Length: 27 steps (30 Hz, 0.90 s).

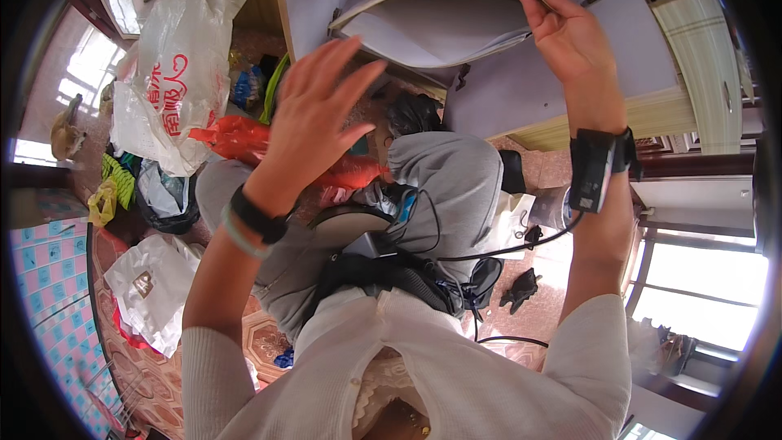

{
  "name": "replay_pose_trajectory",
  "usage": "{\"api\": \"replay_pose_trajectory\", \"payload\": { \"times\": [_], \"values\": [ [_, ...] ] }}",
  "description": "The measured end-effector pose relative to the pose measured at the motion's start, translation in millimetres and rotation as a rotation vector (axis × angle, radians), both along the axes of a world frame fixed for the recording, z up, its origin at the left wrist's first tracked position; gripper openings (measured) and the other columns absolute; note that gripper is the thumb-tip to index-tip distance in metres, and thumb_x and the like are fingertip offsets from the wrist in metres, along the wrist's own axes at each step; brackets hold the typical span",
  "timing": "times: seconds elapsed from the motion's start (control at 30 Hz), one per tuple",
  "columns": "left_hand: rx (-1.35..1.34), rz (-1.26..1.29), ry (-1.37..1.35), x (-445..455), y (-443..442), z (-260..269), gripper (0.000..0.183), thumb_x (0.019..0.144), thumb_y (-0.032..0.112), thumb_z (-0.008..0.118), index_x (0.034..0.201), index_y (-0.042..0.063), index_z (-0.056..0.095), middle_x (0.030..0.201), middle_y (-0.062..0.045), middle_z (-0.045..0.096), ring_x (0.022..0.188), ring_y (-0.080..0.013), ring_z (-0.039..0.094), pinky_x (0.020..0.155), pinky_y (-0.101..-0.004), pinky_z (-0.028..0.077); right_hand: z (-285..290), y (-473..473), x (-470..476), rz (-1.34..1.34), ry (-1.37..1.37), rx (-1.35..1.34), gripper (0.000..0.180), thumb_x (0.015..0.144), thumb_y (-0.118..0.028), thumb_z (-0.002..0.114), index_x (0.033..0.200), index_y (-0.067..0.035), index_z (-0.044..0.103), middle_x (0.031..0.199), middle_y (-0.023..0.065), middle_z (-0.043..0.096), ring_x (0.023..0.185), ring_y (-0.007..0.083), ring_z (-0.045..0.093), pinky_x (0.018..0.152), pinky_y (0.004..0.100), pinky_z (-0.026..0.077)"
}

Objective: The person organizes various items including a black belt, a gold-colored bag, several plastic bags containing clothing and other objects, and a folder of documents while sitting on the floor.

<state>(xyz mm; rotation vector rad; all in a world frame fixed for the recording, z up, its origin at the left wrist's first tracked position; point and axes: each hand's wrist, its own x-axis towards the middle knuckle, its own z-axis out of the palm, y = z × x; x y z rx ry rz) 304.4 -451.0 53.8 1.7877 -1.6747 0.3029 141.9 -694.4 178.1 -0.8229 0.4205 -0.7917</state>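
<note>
A wide, pale bag (437, 21), possibly paper, gapes in front of me with its white inside showing. My right hand (571, 40) pinches its rim at the right corner, thumb and fingers on either side of the wall. Just below the bag's left end is my left hand (324, 104), slightly blurred, its fingers spread and holding nothing. Whether its fingertips touch the rim I cannot tell. Behind the bag stands a lilac cabinet panel (513, 98) with metal hinges.
A large white plastic bag (177, 79) with red print stands at the left. Red plastic bags (351, 172) lie between my knees, near a black plastic bag (415, 113). Another white bag (153, 293) rests on the tiled floor. A black cable (519, 247) runs from my right wrist.
</note>
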Motion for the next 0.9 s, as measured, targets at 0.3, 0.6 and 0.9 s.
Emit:
{"api": "replay_pose_trajectory", "payload": {
  "times": [0.3, 0.6, 0.9],
  "values": [
    [0.214, 0.071, -0.186, -10.0, -29.8, 14.4, 0.034, 0.068, 0.008, 0.063, 0.101, 0.01, 0.059, 0.095, -0.006, 0.06, 0.09, -0.0257, 0.057, 0.076, -0.0365, 0.047, 37.2, 47.3, -41.1, 0.409, -0.171, 0.349, 0.043, 0.089, -0.008, 0.038, 0.129, 0.005, 0.03, 0.132, 0.0255, 0.036, 0.117, 0.0394, 0.044, 0.099, 0.0404, 0.042],
    [0.299, 0.101, 0.034, 6.6, 14.5, 77.6, 0.019, 0.08, 0.018, 0.059, 0.082, 0.001, 0.053, 0.072, -0.019, 0.056, 0.07, -0.0404, 0.053, 0.062, -0.0443, 0.043, 16.0, 7.3, -87.7, 0.502, 0.058, -0.225, 0.032, 0.093, -0.015, 0.039, 0.115, 0.008, 0.044, 0.107, 0.0193, 0.057, 0.092, 0.025, 0.061, 0.077, 0.0297, 0.053],
    [0.543, 0.113, 0.411, 11.0, 8.7, 61.7, 0.028, 0.081, 0.02, 0.061, 0.093, -0.004, 0.055, 0.071, -0.016, 0.058, 0.065, -0.0232, 0.056, 0.064, -0.0334, 0.044, -175.7, 98.5, -53.9, 0.846, 0.797, -0.262, 0.043, 0.085, -0.034, 0.059, 0.113, -0.002, 0.053, 0.097, 0.0075, 0.062, 0.083, 0.0156, 0.061, 0.072, 0.0264, 0.051]
  ]
}}
